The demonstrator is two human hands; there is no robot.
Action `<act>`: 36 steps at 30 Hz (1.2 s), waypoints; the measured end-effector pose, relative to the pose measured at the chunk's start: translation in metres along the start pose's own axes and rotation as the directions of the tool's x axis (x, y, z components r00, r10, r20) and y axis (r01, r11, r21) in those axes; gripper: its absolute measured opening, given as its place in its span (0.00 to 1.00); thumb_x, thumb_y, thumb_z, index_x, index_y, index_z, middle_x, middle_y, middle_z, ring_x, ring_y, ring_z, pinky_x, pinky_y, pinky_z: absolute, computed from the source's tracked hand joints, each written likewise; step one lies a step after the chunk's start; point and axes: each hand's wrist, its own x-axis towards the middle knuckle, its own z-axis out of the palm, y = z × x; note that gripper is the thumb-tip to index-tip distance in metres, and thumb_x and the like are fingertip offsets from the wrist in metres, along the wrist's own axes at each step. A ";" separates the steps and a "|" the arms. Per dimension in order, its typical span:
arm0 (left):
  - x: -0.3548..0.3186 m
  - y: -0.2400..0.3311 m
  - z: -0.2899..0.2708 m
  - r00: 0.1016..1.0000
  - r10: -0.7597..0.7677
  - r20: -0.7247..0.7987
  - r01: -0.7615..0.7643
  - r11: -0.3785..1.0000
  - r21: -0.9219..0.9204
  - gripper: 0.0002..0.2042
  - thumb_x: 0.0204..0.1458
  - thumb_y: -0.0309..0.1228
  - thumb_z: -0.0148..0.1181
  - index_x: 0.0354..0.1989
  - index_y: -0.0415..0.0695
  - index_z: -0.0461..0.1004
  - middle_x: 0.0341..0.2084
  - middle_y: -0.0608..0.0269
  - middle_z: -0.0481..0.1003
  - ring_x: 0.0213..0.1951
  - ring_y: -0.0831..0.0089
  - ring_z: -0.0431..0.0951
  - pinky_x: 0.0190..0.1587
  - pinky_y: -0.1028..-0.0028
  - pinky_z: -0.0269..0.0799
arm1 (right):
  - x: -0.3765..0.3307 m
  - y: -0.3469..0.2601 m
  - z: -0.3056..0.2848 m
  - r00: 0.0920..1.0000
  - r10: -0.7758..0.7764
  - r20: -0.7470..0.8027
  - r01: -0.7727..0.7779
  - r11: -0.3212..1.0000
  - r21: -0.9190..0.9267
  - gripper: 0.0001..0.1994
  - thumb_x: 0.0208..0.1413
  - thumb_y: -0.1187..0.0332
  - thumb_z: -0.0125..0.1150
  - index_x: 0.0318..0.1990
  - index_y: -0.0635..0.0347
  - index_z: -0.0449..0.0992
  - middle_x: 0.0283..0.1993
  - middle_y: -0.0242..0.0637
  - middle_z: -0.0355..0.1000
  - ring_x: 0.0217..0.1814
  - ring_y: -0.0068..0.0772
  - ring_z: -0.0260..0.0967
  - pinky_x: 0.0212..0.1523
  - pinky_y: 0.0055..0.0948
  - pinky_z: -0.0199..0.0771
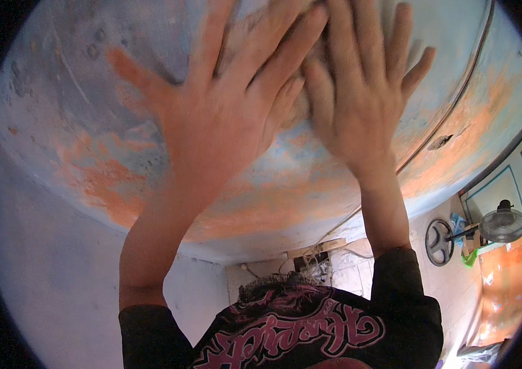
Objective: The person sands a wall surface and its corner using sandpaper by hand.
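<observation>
Both my hands are raised, backs toward me, against a wall (310, 203) with patchy blue and orange paint. My left hand (212, 117) has its fingers spread wide, and its outermost finger reaches over the blue paint. Beside it, my right hand (359, 98) is also splayed, its thumb close to the left hand's thumb side. Between and behind the fingers there is a tan-brown patch (301, 111); I cannot make out whether it is a thing or part of the wall. The fingertips at the top are partly cut off.
A thin dark cable (451, 111) runs down the wall right of my hands, near a small hole (440, 142). To the lower right are a fan (502, 225) with a round black base (439, 242), an orange cloth (513, 283) and a pale panel with teal lines (501, 190). Wires (317, 261) hang below.
</observation>
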 end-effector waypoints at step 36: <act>0.026 -0.013 -0.007 0.907 -0.196 -0.372 0.091 0.955 -0.282 0.08 0.37 0.38 0.55 0.28 0.53 0.71 0.23 0.70 0.68 0.29 0.72 0.64 0.41 0.65 0.46 | 0.038 0.055 0.002 0.892 0.034 -0.450 0.138 0.929 0.344 0.15 0.30 0.62 0.61 0.24 0.62 0.66 0.18 0.35 0.62 0.18 0.38 0.61 0.21 0.28 0.61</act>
